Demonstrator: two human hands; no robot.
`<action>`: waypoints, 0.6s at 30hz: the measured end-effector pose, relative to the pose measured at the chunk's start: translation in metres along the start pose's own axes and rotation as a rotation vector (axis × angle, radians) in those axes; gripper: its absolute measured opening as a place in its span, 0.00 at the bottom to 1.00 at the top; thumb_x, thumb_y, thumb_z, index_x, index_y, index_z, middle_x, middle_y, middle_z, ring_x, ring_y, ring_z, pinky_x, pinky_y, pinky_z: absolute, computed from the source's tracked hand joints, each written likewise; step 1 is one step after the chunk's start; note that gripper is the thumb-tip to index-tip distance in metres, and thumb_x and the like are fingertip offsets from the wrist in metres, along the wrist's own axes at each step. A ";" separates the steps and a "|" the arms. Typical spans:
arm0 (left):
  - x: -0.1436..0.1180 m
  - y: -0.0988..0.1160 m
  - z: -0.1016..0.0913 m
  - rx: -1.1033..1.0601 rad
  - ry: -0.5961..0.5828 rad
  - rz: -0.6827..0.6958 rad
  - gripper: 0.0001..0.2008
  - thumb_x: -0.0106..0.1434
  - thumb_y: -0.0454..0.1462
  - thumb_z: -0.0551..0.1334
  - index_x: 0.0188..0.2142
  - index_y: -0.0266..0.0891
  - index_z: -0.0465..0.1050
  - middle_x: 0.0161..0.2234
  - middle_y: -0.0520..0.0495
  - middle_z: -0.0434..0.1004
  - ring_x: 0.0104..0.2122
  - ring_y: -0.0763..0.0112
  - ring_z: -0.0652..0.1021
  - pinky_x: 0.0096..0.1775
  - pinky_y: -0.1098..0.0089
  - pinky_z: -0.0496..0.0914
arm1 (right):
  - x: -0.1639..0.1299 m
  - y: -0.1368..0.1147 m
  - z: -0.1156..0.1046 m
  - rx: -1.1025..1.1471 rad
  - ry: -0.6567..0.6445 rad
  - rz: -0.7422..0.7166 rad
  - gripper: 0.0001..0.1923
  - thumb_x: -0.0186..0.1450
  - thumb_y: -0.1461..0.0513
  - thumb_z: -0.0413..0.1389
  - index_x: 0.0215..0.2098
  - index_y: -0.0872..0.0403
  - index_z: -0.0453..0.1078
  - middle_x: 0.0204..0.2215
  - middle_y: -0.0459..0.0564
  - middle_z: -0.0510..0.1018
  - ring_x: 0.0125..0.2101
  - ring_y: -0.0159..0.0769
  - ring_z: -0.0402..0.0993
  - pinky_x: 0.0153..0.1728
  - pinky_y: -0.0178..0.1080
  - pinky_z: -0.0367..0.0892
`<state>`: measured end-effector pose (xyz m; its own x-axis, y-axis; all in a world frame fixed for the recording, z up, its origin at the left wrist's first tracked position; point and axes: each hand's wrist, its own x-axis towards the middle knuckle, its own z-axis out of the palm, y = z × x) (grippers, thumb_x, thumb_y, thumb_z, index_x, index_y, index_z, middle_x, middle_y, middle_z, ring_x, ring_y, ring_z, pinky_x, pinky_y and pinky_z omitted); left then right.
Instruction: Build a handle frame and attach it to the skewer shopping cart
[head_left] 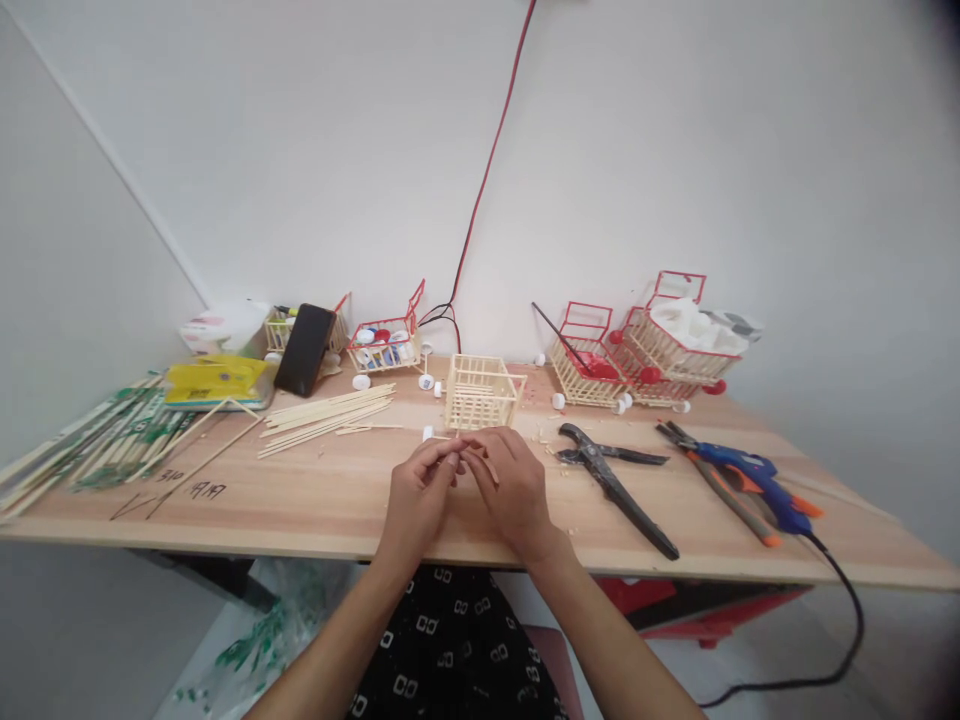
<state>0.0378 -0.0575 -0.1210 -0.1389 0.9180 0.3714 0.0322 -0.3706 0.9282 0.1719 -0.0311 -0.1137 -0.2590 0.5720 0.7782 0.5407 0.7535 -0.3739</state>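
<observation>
Black clothing with white square print nearest the camera, forearms reaching past it over the counter. Person's left hand and right hand meet near the front edge, fingers bent, fingertips together in a pinch; can't tell what, if anything, is between them, fingers cover it. Pale stick cart sits just beyond both hands, roughly centred on them, its near edge close behind the knuckles; can't tell if they touch. One white wheel just beyond the left hand's fingers, another farther back at the cart's left. Left of the hands, well apart: loose sticks, phone propped upright behind them, yellow package, green-marked sticks at far left. Right of the right hand: black pliers, near but apart, then blue glue gun beside orange-handled pliers. Along the back: red-trimmed cart with caps on the left, more red-trimmed carts on the right.
</observation>
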 end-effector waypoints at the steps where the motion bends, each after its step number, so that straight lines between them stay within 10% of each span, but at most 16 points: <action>1: -0.001 0.001 0.000 0.019 -0.014 0.029 0.11 0.63 0.35 0.58 0.42 0.36 0.77 0.34 0.47 0.76 0.31 0.73 0.73 0.37 0.71 0.68 | -0.001 0.001 0.000 -0.008 0.005 0.010 0.06 0.68 0.64 0.52 0.41 0.54 0.70 0.35 0.51 0.76 0.39 0.37 0.71 0.41 0.39 0.67; 18: -0.002 -0.009 0.005 0.393 -0.056 0.117 0.12 0.61 0.29 0.55 0.41 0.36 0.75 0.40 0.43 0.77 0.41 0.66 0.76 0.44 0.67 0.70 | -0.012 0.009 0.008 -0.317 -0.091 -0.059 0.12 0.68 0.65 0.50 0.28 0.54 0.69 0.25 0.47 0.75 0.29 0.36 0.68 0.34 0.38 0.56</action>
<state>0.0426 -0.0557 -0.1303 -0.0577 0.8831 0.4657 0.4214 -0.4013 0.8133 0.1736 -0.0289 -0.1304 -0.3605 0.5676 0.7402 0.7409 0.6563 -0.1424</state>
